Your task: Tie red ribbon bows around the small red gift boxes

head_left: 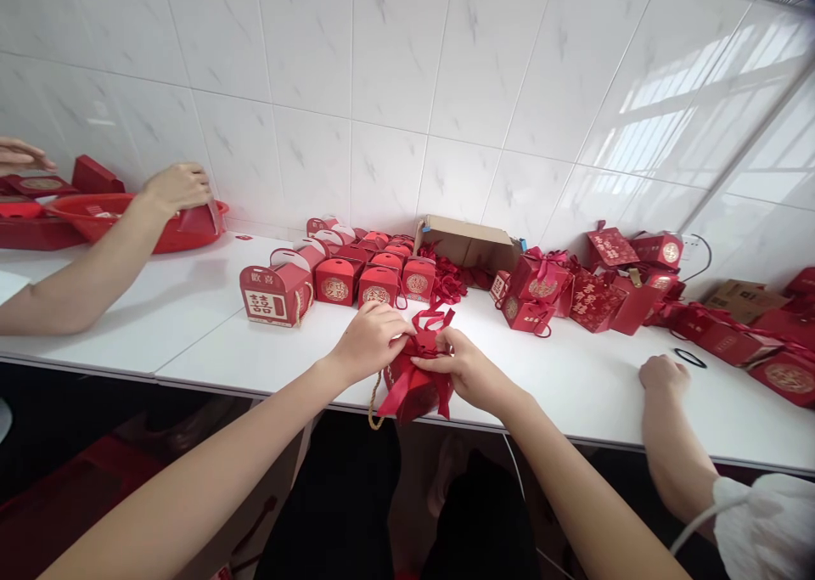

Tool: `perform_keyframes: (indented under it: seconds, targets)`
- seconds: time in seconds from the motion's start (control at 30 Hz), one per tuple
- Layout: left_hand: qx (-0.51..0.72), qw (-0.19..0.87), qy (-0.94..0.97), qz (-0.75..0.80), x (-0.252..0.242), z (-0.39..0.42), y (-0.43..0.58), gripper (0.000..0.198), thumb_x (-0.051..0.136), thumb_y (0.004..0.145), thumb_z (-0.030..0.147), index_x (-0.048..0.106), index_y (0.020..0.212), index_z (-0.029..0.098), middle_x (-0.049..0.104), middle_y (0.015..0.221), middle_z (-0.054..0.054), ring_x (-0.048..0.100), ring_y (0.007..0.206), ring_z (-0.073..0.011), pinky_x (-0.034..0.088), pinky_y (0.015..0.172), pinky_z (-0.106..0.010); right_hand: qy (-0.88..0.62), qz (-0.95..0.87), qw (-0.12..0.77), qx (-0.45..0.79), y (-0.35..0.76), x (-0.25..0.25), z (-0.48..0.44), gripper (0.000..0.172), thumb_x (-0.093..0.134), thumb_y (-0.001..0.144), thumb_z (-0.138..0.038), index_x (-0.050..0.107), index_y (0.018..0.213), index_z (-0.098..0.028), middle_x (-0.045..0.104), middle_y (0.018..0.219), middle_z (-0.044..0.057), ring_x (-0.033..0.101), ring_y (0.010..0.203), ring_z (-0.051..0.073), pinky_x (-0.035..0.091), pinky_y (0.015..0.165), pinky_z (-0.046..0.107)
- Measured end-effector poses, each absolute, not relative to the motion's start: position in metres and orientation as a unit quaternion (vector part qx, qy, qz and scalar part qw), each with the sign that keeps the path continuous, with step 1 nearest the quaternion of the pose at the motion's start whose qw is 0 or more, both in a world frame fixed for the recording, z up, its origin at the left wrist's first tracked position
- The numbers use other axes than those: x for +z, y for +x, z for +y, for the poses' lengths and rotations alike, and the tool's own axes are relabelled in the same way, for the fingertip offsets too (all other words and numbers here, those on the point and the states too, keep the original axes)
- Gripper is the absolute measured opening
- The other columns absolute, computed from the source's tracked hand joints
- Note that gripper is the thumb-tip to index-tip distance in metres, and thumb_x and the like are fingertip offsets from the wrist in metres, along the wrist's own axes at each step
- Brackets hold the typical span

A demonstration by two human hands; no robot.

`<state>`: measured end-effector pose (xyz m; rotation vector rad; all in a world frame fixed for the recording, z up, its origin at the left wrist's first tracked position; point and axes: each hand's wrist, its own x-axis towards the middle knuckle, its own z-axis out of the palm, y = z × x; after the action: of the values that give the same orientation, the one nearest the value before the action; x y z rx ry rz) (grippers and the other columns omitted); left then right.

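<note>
At the front edge of the long white table [592, 385], a small red paper gift box [413, 391] stands partly over the rim, a tan rope handle [374, 406] dangling from its left side. The person's left hand [373, 335] curls over the top of the box with its fingertips pinched on the red ribbon [434, 320] that rises from the lid. The right hand [462, 366] meets it from the other side, thumb and fingers closed on the same ribbon, so that both hands touch at the knot. Behind them, rows of similar red handled boxes with gold emblems [356, 273] stand in the middle of the table, beside an open brown cardboard carton [471, 242]. To the right lies a loose heap of red ribboned boxes [573, 287]. At the far left a co-worker's hand [178, 188] grips a red piece above a round red plastic basin [82, 211]. At the right another person's fist [663, 374] rests on the table, near a black elastic loop [691, 357]
</note>
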<state>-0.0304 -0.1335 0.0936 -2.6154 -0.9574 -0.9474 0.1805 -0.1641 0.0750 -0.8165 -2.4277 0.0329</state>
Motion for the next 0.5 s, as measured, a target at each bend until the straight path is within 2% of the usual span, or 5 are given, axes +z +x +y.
perform_keyframes:
  seconds: [0.23, 0.4, 0.5]
  targets:
    - [-0.308, 0.068, -0.887, -0.336, 0.0944, -0.1351, -0.0270, 0.020, 0.049, 0.074, 0.010, 0.066, 0.078, 0.019, 0.064, 0.074, -0.002, 0.058, 0.076, -0.0170, 0.041, 0.080, -0.033, -0.282, -0.897, 0.330, 0.085, 0.1810, 0.0709, -0.1592, 0.038, 0.041, 0.092, -0.013, 0.070, 0.105, -0.031, 0.042, 0.090, 0.006, 0.042, 0.081, 0.018, 0.046, 0.070, 0.034]
    - [-0.344, -0.062, -0.869, -0.350, 0.0993, -0.1381, -0.0245, 0.015, 0.049, 0.070, 0.010, 0.062, 0.070, 0.018, 0.059, 0.074, -0.001, 0.055, 0.070, -0.0153, 0.045, 0.068, -0.028, -0.279, -0.883, 0.360, 0.110, 0.1809, 0.0674, -0.1557, 0.035, 0.043, 0.093, -0.016, 0.072, 0.103, -0.032, 0.040, 0.086, 0.005, 0.042, 0.079, 0.016, 0.047, 0.068, 0.033]
    - [-0.331, -0.118, -0.864, -0.361, 0.1006, -0.1385, -0.0224, 0.016, 0.045, 0.072, 0.010, 0.059, 0.070, 0.019, 0.058, 0.080, -0.002, 0.055, 0.080, -0.0171, 0.047, 0.074, -0.029, -0.276, -0.881, 0.367, 0.116, 0.1804, 0.0672, -0.1557, 0.032, 0.044, 0.093, -0.018, 0.072, 0.103, -0.031, 0.039, 0.085, 0.004, 0.043, 0.079, 0.016, 0.049, 0.070, 0.033]
